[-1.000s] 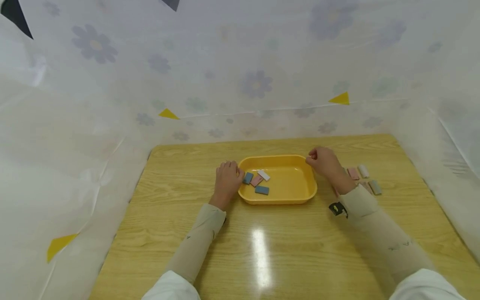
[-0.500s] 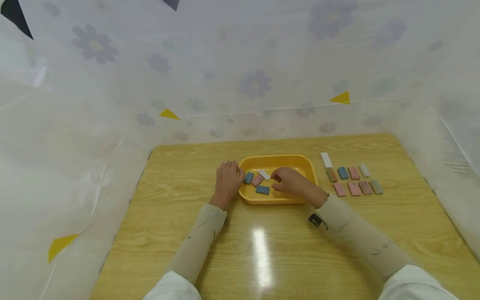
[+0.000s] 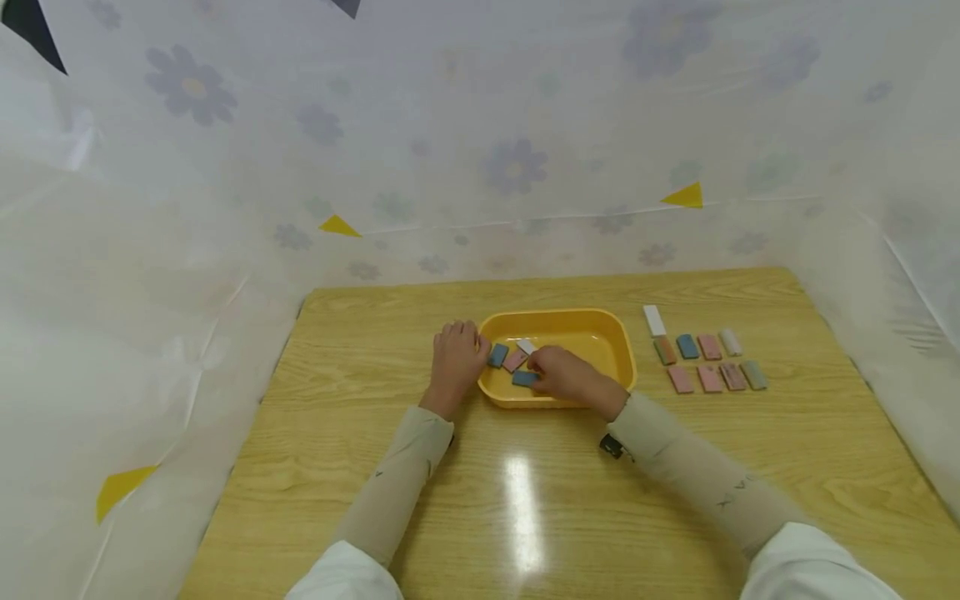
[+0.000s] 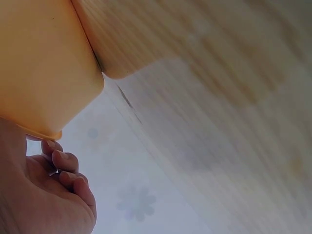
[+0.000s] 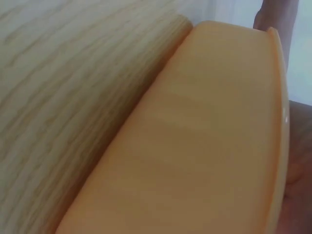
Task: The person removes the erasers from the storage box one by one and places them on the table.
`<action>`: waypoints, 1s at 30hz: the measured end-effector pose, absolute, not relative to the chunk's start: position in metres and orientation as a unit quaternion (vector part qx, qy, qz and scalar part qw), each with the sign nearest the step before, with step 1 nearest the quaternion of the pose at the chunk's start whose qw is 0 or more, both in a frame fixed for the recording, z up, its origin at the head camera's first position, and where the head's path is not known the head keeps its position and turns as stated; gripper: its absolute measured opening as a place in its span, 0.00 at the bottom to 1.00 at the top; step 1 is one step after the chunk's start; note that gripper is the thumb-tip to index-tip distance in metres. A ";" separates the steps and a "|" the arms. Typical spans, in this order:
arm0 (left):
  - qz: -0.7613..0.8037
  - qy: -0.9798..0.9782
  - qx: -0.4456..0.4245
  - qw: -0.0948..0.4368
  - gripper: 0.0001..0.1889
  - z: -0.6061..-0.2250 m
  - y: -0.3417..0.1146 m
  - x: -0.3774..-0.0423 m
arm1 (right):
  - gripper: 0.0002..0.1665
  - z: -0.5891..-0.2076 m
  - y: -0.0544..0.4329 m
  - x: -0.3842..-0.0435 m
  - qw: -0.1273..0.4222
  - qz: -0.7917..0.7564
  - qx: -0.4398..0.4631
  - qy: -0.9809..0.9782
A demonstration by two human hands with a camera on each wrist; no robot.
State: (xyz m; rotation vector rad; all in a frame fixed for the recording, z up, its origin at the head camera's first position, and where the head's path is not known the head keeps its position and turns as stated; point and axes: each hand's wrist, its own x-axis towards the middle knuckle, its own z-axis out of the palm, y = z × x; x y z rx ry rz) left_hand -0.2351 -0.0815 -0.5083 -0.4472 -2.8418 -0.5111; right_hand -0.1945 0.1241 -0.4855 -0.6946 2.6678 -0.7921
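My left hand (image 3: 459,358) grips the left rim of a yellow plastic tray (image 3: 585,398), its fingers curled at the rim in the left wrist view. Inside the tray, toward its left end, lie small flat blocks that look like erasers: a blue eraser (image 3: 498,355), a pink eraser (image 3: 514,360), a white eraser (image 3: 524,345) and a second blue eraser (image 3: 522,378). My right hand (image 3: 566,373) reaches in over the near rim, with curled fingers right at the second blue eraser's right end. Whether they pinch it I cannot tell. The right wrist view shows mostly the tray's outer wall (image 5: 195,126).
Right of the tray, several erasers lie in rows on the wooden table (image 3: 375,383): a white one (image 3: 654,320), an orange-green one (image 3: 664,350), a blue one (image 3: 687,346), pink ones (image 3: 681,380) and a grey-green one (image 3: 753,375). A flowered curtain (image 3: 450,167) encloses the table.
My right hand has moved left from beside the tray's right end, down into the tray to the near blue eraser. The erasers on the right now show fully. My left hand stays put.
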 end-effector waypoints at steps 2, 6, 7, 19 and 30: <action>-0.175 -0.967 -0.152 0.107 0.11 -0.508 -0.081 -0.235 | 0.05 -0.488 0.123 -0.195 0.130 -0.268 -0.242 0.923; -0.176 -0.967 -0.152 0.103 0.11 -0.507 -0.081 -0.234 | 0.07 -0.491 0.121 -0.196 0.123 -0.267 -0.245 0.924; -0.177 -0.967 -0.152 0.103 0.11 -0.507 -0.081 -0.234 | 0.08 -0.492 0.121 -0.196 0.125 -0.267 -0.242 0.924; -0.184 -0.961 -0.160 0.127 0.11 -0.509 -0.081 -0.234 | 0.06 -0.495 0.118 -0.199 0.154 -0.268 -0.204 0.929; -0.176 -0.966 -0.151 0.111 0.12 -0.508 -0.081 -0.234 | 0.13 -0.483 0.122 -0.195 0.118 -0.299 -0.184 0.929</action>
